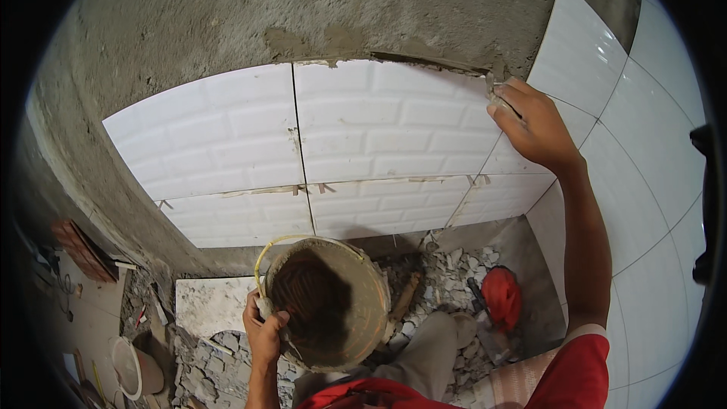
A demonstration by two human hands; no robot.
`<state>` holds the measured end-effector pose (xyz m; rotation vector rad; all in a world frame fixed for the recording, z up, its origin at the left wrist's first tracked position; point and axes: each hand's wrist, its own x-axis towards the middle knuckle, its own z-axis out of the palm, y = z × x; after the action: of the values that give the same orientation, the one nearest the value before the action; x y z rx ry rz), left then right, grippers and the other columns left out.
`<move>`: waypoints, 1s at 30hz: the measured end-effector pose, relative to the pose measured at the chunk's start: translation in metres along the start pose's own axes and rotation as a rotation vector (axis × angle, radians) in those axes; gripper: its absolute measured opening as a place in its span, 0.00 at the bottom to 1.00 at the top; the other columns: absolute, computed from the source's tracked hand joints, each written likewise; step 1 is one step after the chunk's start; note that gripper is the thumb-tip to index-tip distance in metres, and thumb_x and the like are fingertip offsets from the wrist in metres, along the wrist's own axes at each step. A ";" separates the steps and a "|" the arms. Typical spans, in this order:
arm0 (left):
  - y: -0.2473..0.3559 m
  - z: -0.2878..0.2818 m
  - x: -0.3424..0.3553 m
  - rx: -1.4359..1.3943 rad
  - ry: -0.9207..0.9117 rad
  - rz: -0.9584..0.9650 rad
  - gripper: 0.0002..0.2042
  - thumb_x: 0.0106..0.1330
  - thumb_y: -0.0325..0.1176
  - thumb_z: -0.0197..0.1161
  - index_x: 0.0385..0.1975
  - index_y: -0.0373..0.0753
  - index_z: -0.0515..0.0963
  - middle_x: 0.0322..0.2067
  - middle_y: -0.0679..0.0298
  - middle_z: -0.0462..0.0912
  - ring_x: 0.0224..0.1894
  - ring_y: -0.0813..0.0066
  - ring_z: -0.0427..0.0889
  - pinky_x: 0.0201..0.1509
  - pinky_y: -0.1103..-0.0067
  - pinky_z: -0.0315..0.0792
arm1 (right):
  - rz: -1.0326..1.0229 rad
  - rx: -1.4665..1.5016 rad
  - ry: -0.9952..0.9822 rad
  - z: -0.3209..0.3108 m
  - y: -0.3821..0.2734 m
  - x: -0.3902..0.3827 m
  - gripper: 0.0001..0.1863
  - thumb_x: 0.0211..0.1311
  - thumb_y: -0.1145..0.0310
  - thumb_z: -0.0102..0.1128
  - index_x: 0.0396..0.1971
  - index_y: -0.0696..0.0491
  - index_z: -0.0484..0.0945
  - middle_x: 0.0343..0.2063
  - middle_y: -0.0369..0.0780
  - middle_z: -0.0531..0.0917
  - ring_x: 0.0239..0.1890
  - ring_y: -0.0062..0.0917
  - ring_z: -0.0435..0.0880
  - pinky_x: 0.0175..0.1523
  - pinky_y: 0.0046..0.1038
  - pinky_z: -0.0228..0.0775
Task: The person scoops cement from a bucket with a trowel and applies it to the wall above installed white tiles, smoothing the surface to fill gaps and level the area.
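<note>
My right hand reaches up to the wall, fingers closed round a small trowel smeared with mortar. The trowel's metal end meets the upper right edge of a white brick-patterned wall tile; how far the blade extends is hard to see. A narrow dark gap runs along that tile's top edge, below the rough grey wall. Lower down, my left hand grips the rim of a mortar bucket beside its yellow handle. The bucket is tilted toward the wall, with dark wet mortar inside.
Glossy white tiles cover the right wall. Broken rubble lies below, with a red cloth-like object on it. A pale slab lies left of the bucket. Farther left are a second bucket and reddish-brown tiles.
</note>
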<state>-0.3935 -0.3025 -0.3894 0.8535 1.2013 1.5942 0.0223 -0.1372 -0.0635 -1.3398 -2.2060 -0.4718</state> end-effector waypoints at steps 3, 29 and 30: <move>-0.002 0.001 -0.001 0.027 0.015 0.051 0.26 0.49 0.25 0.64 0.53 0.32 0.78 0.40 0.67 0.83 0.38 0.80 0.78 0.47 0.80 0.75 | -0.067 -0.004 0.009 0.006 0.010 0.009 0.20 0.71 0.59 0.59 0.45 0.65 0.82 0.42 0.52 0.84 0.47 0.49 0.82 0.55 0.44 0.74; -0.001 0.009 0.009 0.041 0.007 0.060 0.21 0.52 0.29 0.68 0.48 0.35 0.78 0.37 0.70 0.81 0.34 0.82 0.78 0.39 0.82 0.74 | 0.101 -0.196 0.061 -0.044 0.106 -0.037 0.16 0.67 0.61 0.58 0.37 0.61 0.81 0.35 0.47 0.82 0.38 0.44 0.81 0.46 0.42 0.73; -0.001 0.010 0.007 0.033 0.016 0.054 0.21 0.52 0.29 0.68 0.48 0.35 0.78 0.37 0.70 0.81 0.34 0.82 0.78 0.39 0.82 0.74 | 0.111 -0.188 0.056 -0.043 0.109 -0.038 0.15 0.67 0.62 0.58 0.37 0.61 0.81 0.35 0.47 0.82 0.37 0.44 0.81 0.45 0.42 0.73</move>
<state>-0.3866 -0.2923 -0.3874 0.9026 1.2289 1.6312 0.1443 -0.1379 -0.0481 -1.5180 -2.0701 -0.6808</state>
